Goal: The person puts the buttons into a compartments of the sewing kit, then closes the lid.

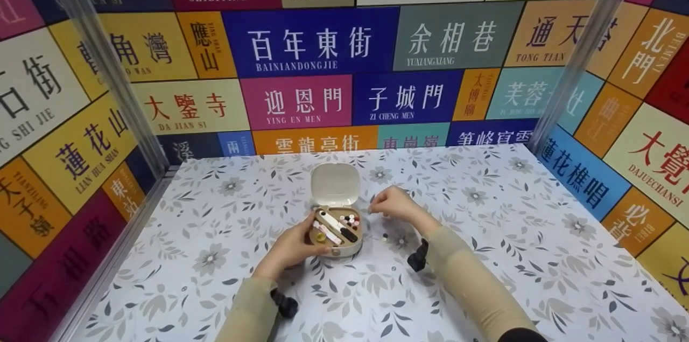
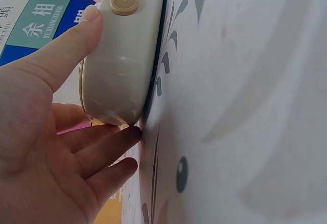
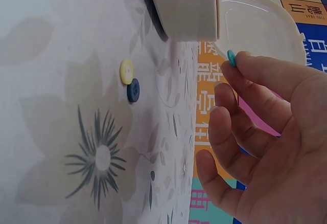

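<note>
A cream sewing box (image 1: 350,250) stands on the table with its lid (image 1: 335,185) raised at the back. My left hand (image 1: 290,246) holds its left side, thumb along the front rim and fingers against the wall, as the left wrist view also shows. To the right of the box, my right hand (image 1: 397,205) is raised. In the right wrist view it pinches a teal button (image 3: 232,58) between thumb and index finger. Inside the box, a white tool with a black end (image 1: 348,234) lies across the middle, with small red, white and dark buttons (image 1: 351,220) to its right.
A yellow button (image 3: 126,72) and a dark blue button (image 3: 133,90) lie touching on the floral tablecloth (image 1: 215,261), right of the box. Panels with printed place names (image 1: 312,43) stand behind and at both sides of the table.
</note>
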Action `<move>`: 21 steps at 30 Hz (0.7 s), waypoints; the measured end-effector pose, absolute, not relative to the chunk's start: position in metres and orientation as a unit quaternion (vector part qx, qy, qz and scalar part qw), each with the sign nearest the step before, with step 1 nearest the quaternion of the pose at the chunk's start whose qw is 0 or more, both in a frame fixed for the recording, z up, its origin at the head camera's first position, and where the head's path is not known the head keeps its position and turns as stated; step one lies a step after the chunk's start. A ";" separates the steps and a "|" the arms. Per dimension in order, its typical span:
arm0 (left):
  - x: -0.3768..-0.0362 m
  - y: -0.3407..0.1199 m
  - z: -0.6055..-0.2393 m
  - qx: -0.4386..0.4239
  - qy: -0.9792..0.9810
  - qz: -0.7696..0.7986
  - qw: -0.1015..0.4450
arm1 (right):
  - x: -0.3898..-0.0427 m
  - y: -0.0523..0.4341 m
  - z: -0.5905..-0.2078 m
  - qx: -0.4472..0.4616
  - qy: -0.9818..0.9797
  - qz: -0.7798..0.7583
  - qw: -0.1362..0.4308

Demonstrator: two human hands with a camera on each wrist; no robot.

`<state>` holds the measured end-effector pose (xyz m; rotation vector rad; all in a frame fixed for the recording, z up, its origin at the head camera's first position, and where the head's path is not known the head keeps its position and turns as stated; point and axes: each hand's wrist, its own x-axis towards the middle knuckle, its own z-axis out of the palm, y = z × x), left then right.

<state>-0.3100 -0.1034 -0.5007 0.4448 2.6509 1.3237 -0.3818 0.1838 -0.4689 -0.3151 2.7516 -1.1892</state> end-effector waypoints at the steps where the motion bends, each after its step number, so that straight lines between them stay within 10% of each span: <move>1: -0.310 -0.103 -0.501 0.150 0.883 0.439 0.071 | -0.382 0.183 -0.470 -0.103 0.910 -0.397 0.063; 21: -0.308 -0.102 -0.499 0.135 0.878 0.453 0.081 | -0.386 0.169 -0.469 -0.110 0.910 -0.396 0.047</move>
